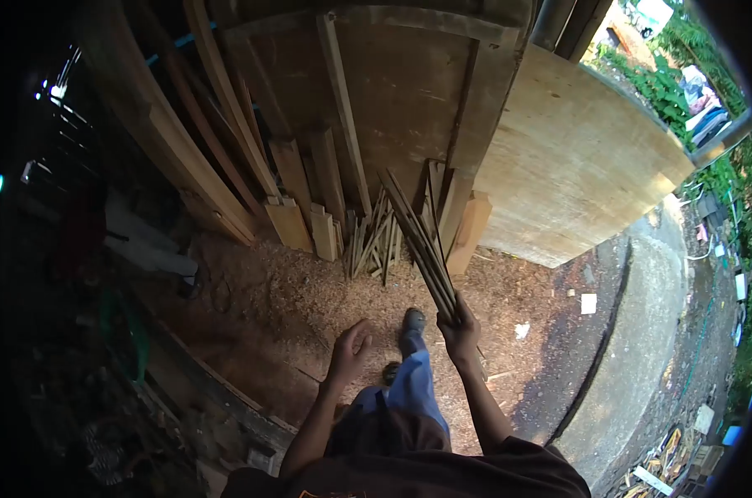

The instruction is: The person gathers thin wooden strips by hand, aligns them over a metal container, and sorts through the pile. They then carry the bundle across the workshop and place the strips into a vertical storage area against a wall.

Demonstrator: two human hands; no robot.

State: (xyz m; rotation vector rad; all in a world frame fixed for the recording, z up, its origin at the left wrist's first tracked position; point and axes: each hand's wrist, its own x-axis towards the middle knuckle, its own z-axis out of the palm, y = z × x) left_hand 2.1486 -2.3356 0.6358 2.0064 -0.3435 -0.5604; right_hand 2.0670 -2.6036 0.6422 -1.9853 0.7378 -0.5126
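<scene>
My right hand (461, 330) is closed around the lower end of a bundle of thin wooden strips (421, 242), which slants up and to the left, away from me. My left hand (351, 352) hangs in front of my body with nothing in it, its fingers loosely curled and the thumb apart. Beyond the bundle, a pile of short thin wooden sticks (378, 241) leans against a wooden panel (401, 100). Several short boards (290, 224) stand upright to the left of that pile.
Wood shavings cover the ground (301, 290) around my feet. Long planks (173, 133) lean at the left. A large plywood sheet (575, 158) stands at the right, near a curved concrete edge (642, 307). A green object (123, 336) lies in shadow at the left.
</scene>
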